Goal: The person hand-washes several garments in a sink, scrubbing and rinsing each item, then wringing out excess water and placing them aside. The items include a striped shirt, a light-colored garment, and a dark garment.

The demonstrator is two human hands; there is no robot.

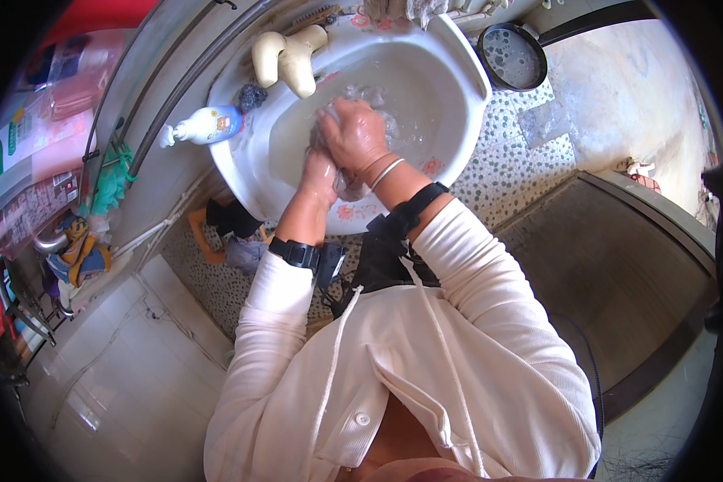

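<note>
Over the water in a white floral washbasin [467,129], both of my wet hands are pressed together around a soaked, greyish cloth [354,185]. My right hand [356,134] lies on top with its fingers curled over the bunched fabric. Below and to the left, my left hand [320,172] grips the same cloth, its fingers mostly hidden. Part of the fabric shows beyond my knuckles, near the water. Cloudy water [425,90] covers the bottom of the basin.
A cream faucet [292,57] juts over the basin's back left. On the left rim are a pump bottle [211,125] and a steel-wool scrubber [252,96]. A dark round tub of soapy water [512,57] sits at the right, by a brown door panel [602,265].
</note>
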